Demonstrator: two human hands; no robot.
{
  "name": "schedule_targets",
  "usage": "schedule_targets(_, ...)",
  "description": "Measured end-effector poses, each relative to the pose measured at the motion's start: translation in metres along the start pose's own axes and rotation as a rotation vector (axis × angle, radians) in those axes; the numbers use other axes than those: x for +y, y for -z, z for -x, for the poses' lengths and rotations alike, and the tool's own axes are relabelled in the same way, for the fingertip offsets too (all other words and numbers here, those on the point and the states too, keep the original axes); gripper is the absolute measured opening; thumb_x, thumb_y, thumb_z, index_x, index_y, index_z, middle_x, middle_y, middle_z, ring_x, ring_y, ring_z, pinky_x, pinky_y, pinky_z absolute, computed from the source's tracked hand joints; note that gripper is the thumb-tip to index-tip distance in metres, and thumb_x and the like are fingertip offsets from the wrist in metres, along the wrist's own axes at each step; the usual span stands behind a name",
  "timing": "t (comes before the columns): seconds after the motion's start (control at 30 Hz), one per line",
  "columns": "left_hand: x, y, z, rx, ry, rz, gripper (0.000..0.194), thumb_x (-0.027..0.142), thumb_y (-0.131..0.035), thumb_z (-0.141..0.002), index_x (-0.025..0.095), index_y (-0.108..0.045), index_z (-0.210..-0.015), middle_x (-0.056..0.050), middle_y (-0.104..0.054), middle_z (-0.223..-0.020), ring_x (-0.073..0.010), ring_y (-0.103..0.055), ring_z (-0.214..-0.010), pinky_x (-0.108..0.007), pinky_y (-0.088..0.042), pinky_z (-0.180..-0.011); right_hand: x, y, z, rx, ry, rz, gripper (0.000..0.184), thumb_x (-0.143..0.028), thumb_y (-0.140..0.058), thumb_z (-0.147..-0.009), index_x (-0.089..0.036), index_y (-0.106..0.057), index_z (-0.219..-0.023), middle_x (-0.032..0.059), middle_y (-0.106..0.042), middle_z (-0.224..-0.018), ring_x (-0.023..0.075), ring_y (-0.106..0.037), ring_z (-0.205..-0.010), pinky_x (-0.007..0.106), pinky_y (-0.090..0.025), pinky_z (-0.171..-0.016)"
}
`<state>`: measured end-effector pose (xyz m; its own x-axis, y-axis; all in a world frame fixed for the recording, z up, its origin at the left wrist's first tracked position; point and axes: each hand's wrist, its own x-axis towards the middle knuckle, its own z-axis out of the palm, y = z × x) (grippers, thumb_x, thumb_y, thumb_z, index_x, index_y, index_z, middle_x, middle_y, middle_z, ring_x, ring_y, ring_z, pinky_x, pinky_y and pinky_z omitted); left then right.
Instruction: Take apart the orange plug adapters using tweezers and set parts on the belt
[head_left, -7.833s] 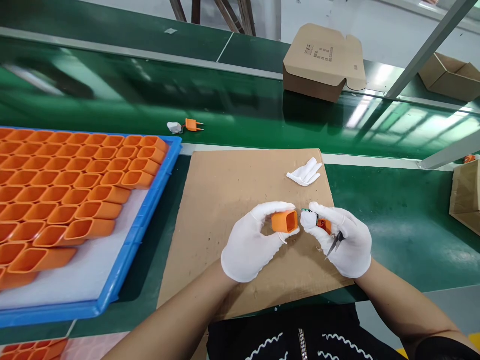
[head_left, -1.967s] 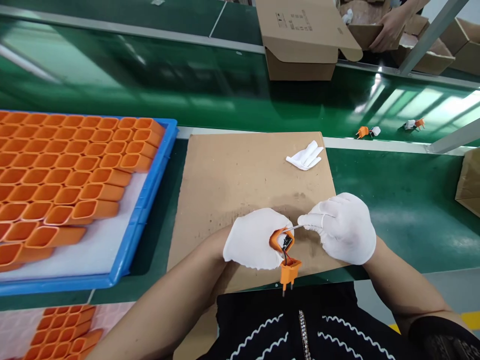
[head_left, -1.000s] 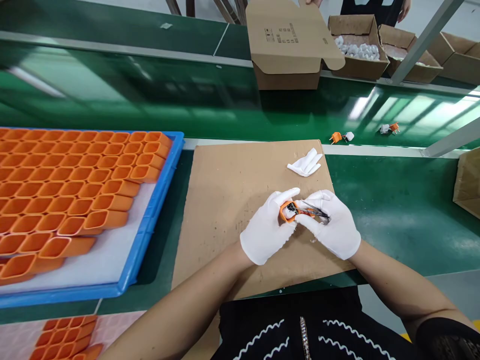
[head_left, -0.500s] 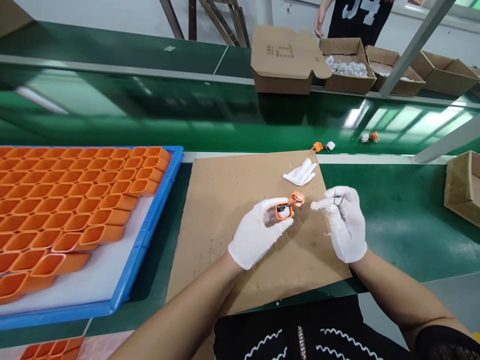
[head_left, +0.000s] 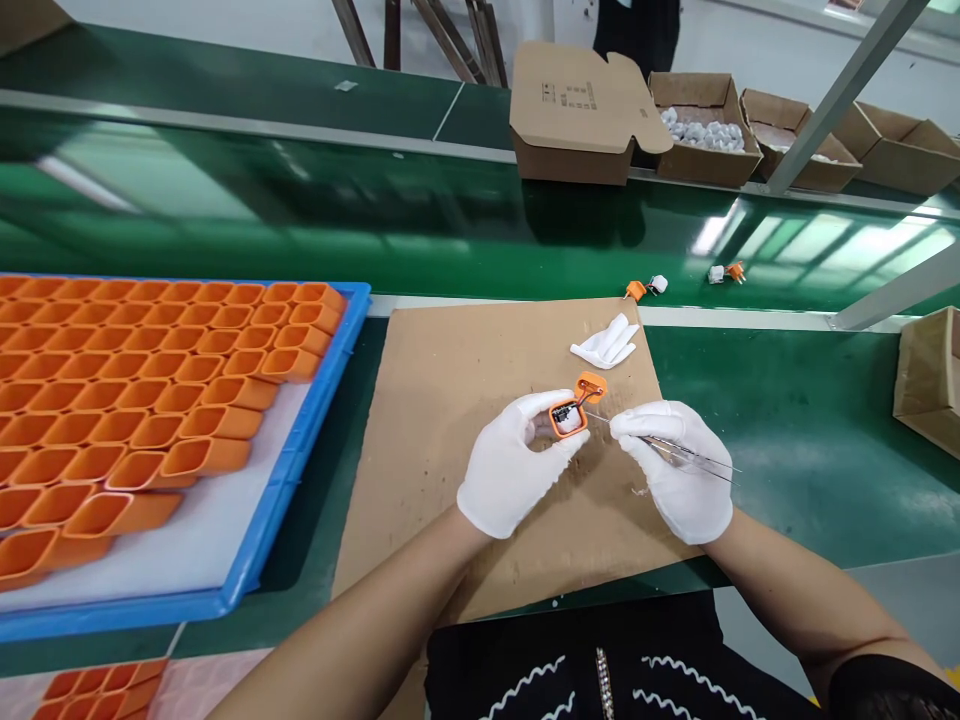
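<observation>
Both my hands wear white gloves and work over a cardboard sheet (head_left: pixel 450 400). My left hand (head_left: pixel 510 465) is closed around a small orange shell (head_left: pixel 566 420), open end facing me, with a white part and a dark part inside. An orange plug cap (head_left: pixel 590 385) hangs off the shell on short wires. My right hand (head_left: pixel 675 465) pinches thin metal tweezers (head_left: pixel 667 450), their tip pointing left at the shell's opening.
A blue tray (head_left: pixel 300 450) filled with several orange shells lies at my left. A folded white glove (head_left: pixel 607 342) rests on the cardboard. Two small orange-and-white assemblies (head_left: pixel 645 288) lie on the green conveyor (head_left: pixel 300 220). Cardboard boxes (head_left: pixel 585 110) stand beyond it, another at right.
My right hand has dropped and brought the tweezers level, their tip at the shell's opening. The person beyond the boxes has mostly left the view.
</observation>
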<state>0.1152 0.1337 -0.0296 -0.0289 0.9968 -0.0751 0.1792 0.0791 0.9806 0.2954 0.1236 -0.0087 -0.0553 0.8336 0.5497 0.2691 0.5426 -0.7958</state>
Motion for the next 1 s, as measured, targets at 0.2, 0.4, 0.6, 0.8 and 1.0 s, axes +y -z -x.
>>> schedule_targets(0.2, -0.006, 0.0, 0.003, 0.005, -0.143, -0.136, 0.034, 0.034, -0.074, -0.077, 0.024, -0.073, -0.11, -0.005, -0.076, -0.117, -0.0247, -0.074, -0.102, -0.042, -0.061, -0.096, 0.004, 0.003, 0.0, -0.093, 0.158, 0.037, 0.036, -0.004, -0.067, -0.089, -0.031, -0.074, -0.112, 0.0015, -0.079, -0.097, 0.0175, -0.075, -0.085, 0.032, -0.065, -0.075)
schedule_targets(0.4, -0.006, 0.006, 0.003, 0.022, -0.338, -0.313, 0.025, 0.03, -0.068, -0.083, 0.026, -0.073, -0.108, -0.005, -0.077, -0.115, -0.026, -0.073, -0.104, -0.045, -0.06, -0.096, 0.018, 0.008, 0.011, -0.198, 0.303, 0.143, 0.055, -0.003, -0.059, -0.09, -0.033, -0.063, -0.136, 0.0038, -0.076, -0.118, 0.0202, -0.076, -0.095, 0.033, -0.067, -0.075)
schedule_targets(0.6, -0.008, 0.005, 0.006, 0.038, -0.353, -0.344, 0.025, 0.026, -0.067, -0.085, 0.026, -0.073, -0.109, -0.004, -0.077, -0.115, -0.0251, -0.073, -0.102, -0.044, -0.059, -0.096, 0.007, 0.003, 0.004, -0.102, 0.174, 0.063, 0.032, -0.006, -0.066, -0.09, -0.03, -0.074, -0.109, 0.0012, -0.079, -0.094, 0.0173, -0.076, -0.081, 0.03, -0.066, -0.07)
schedule_targets(0.8, -0.01, 0.004, 0.005, 0.041, -0.328, -0.317, 0.025, 0.029, -0.069, -0.083, 0.027, -0.073, -0.108, -0.005, -0.077, -0.115, -0.0256, -0.073, -0.102, -0.044, -0.06, -0.095, 0.003, 0.002, 0.001, -0.101, 0.138, 0.025, 0.028, -0.004, -0.067, -0.088, -0.027, -0.076, -0.101, 0.0024, -0.079, -0.092, 0.0166, -0.075, -0.081, 0.029, -0.065, -0.071)
schedule_targets(1.0, -0.01, 0.004, 0.004, 0.02, -0.394, -0.367, 0.027, 0.026, -0.069, -0.084, 0.024, -0.073, -0.111, -0.006, -0.077, -0.114, -0.0245, -0.074, -0.1, -0.04, -0.061, -0.091, 0.011, 0.002, 0.006, -0.102, 0.249, 0.085, 0.04, 0.001, -0.064, -0.087, -0.027, -0.073, -0.114, 0.004, -0.079, -0.099, 0.0172, -0.076, -0.086, 0.029, -0.065, -0.074)
